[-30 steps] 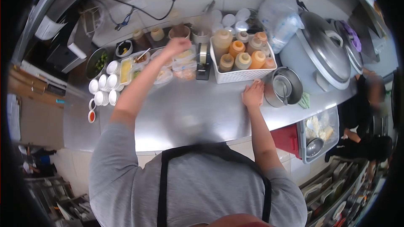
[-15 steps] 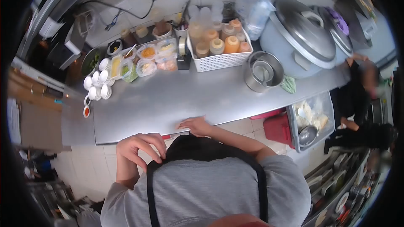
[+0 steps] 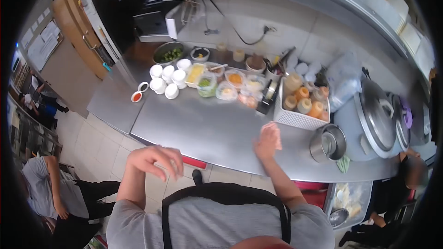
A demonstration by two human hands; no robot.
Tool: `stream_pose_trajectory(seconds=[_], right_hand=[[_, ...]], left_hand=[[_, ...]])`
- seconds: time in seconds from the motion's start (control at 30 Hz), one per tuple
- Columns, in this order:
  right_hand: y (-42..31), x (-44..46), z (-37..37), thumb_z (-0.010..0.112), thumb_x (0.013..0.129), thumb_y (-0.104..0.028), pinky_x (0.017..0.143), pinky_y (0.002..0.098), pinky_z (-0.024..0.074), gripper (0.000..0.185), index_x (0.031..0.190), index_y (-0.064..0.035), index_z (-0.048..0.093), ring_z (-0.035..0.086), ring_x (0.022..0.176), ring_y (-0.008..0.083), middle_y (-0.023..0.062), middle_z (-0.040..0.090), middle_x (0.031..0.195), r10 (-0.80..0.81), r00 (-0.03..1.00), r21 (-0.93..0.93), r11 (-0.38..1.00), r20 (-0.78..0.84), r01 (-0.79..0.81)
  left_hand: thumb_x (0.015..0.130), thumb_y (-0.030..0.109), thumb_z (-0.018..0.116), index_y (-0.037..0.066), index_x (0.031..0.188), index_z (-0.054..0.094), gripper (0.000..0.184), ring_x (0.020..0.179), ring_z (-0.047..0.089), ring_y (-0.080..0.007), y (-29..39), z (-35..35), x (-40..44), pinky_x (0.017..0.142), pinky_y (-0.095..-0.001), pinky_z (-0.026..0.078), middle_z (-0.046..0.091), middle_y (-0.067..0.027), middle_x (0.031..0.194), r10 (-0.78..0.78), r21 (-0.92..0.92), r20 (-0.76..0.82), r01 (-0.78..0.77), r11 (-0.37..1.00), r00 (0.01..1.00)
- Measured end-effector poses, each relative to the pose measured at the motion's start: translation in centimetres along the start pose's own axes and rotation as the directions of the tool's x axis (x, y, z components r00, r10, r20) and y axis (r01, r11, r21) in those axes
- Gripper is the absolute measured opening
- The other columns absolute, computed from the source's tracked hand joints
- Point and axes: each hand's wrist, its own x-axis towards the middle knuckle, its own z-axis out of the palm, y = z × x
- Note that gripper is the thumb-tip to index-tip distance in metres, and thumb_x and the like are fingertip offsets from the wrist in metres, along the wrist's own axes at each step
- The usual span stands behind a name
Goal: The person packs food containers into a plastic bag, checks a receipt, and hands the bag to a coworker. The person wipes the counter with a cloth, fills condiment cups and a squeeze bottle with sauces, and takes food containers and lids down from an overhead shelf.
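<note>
My right hand [image 3: 264,149] reaches over the steel counter [image 3: 203,131], its fingers partly hidden and blurred. At its fingers is a crumpled pink cloth [image 3: 275,134], which the hand appears to grip against the countertop. My left hand [image 3: 156,160] hangs in the air in front of the counter's near edge, fingers loosely bent and apart, holding nothing. Beyond my right hand are a black tape dispenser-like object [image 3: 267,101] and a white basket [image 3: 302,121] of squeeze bottles.
Stacked white cups [image 3: 158,85], sauce cups [image 3: 136,96] and tubs of chopped food [image 3: 226,91] line the back left. Metal pots [image 3: 328,143], a green cloth [image 3: 343,164] and a large lidded cooker [image 3: 376,120] stand right. People [image 3: 69,193] are at left and right.
My right hand has moved from the counter's near edge forward and right over the countertop, now with the pink cloth. My left hand has come away from the apron strap. The view has swung left.
</note>
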Motion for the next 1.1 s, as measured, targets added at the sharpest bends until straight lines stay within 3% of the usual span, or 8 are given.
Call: stream_pose_trajectory(seconds=[0.2, 0.33, 0.43, 0.57, 0.63, 0.77, 0.9, 1.1], right_hand=[[-23.0, 3.1, 3.5, 0.056, 0.075, -0.049, 0.110, 0.0483, 0.0129, 0.077, 0.135, -0.0055, 0.034, 0.020, 0.134, 0.0360, 0.0186, 0.025, 0.144, -0.496, 0.868, 0.230, 0.843, -0.015, 0.486], [-35.2, 2.4, 5.6, 0.058, 0.075, -0.046, 0.110, 0.0451, 0.0157, 0.071, 0.131, -0.0056, 0.041, 0.023, 0.133, 0.0333, 0.0165, 0.031, 0.141, -0.725, 0.676, 0.307, 0.678, 0.131, 0.668], [-37.7, 3.8, 7.9, 0.061, 0.074, -0.042, 0.109, 0.0436, 0.0190, 0.067, 0.128, -0.0058, 0.044, 0.026, 0.132, 0.0310, 0.0139, 0.034, 0.139, -0.828, 0.557, 0.404, 0.488, -0.068, 0.774], [-34.1, 8.9, 8.8, 0.049, 0.083, -0.034, 0.109, 0.0419, 0.0208, 0.057, 0.130, -0.0022, 0.040, 0.030, 0.131, 0.0248, 0.0109, 0.038, 0.138, -0.546, 0.837, 0.438, 0.744, -0.035, 0.504], [-28.8, 9.9, 10.3, 0.047, 0.083, -0.031, 0.107, 0.0423, 0.0236, 0.055, 0.130, -0.0016, 0.038, 0.035, 0.127, 0.0283, 0.0134, 0.041, 0.134, -0.422, 0.857, 0.222, 0.842, -0.296, 0.492], [-17.2, 9.0, 4.2, 0.057, 0.078, -0.028, 0.102, 0.0453, 0.0300, 0.058, 0.127, -0.0020, 0.040, 0.039, 0.122, 0.0334, 0.0174, 0.044, 0.130, 0.029, 0.999, 0.117, 0.993, -0.046, -0.023], [-4.8, 2.5, 2.1, 0.064, 0.073, -0.022, 0.098, 0.0442, 0.0319, 0.061, 0.126, -0.0044, 0.040, 0.042, 0.118, 0.0322, 0.0153, 0.046, 0.127, 0.119, 0.911, -0.108, 0.979, -0.395, -0.175], [4.8, -8.3, -5.9, 0.060, 0.067, -0.004, 0.102, 0.0431, 0.0255, 0.066, 0.129, -0.0091, 0.038, 0.037, 0.121, 0.0317, 0.0123, 0.046, 0.127, 0.522, 0.743, -0.074, 0.796, -0.420, -0.601]], left_hand=[[0.079, 0.019, 0.069, 0.001, 0.093, 0.065, 0.023, 0.093, 0.058, -0.0215, 0.5, -9.0, -6.4, 0.083, -0.0335, 0.045, 0.062, -0.0106, 0.098, -0.209, 0.248, -0.505, 0.373, 0.894, 0.838], [0.083, 0.016, 0.063, 0.001, 0.096, 0.064, 0.020, 0.095, 0.057, -0.0142, 0.7, -17.1, -5.8, 0.085, -0.0298, 0.044, 0.062, -0.0066, 0.099, -0.036, 0.268, -0.730, 0.335, 0.903, 0.682], [0.086, 0.016, 0.059, 0.002, 0.099, 0.062, 0.019, 0.098, 0.057, -0.0142, 1.2, -22.7, -2.7, 0.087, -0.0297, 0.043, 0.061, -0.0076, 0.107, 0.165, 0.264, -0.857, 0.141, 0.954, 0.487], [0.086, 0.016, 0.060, 0.006, 0.094, 0.056, 0.013, 0.106, 0.055, -0.0171, 1.6, -30.1, 1.7, 0.088, -0.0298, 0.044, 0.059, -0.0115, 0.116, 0.457, 0.437, -0.810, -0.143, 0.888, 0.367], [0.086, 0.014, 0.061, 0.007, 0.091, 0.054, 0.011, 0.107, 0.055, -0.0175, 2.6, -32.5, 3.6, 0.087, -0.0299, 0.044, 0.059, -0.0123, 0.116, 0.478, 0.425, -0.790, -0.219, 0.878, 0.383], [0.078, 0.011, 0.069, 0.010, 0.078, 0.052, 0.018, 0.082, 0.056, -0.0088, 4.0, -33.7, 5.8, 0.074, -0.0227, 0.043, 0.064, -0.0051, 0.092, 0.469, 0.359, -0.783, -0.318, 0.878, 0.409], [0.078, 0.008, 0.069, 0.012, 0.074, 0.049, 0.021, 0.082, 0.059, -0.0105, 5.2, -33.9, 6.6, 0.075, -0.0240, 0.045, 0.064, -0.0039, 0.087, 0.448, 0.334, -0.797, -0.321, 0.886, 0.406], [0.080, 0.007, 0.067, 0.012, 0.073, 0.047, 0.022, 0.073, 0.059, -0.0100, 6.2, -34.6, 7.1, 0.071, -0.0233, 0.047, 0.061, -0.0017, 0.079, 0.431, 0.314, -0.816, -0.330, 0.890, 0.385]])
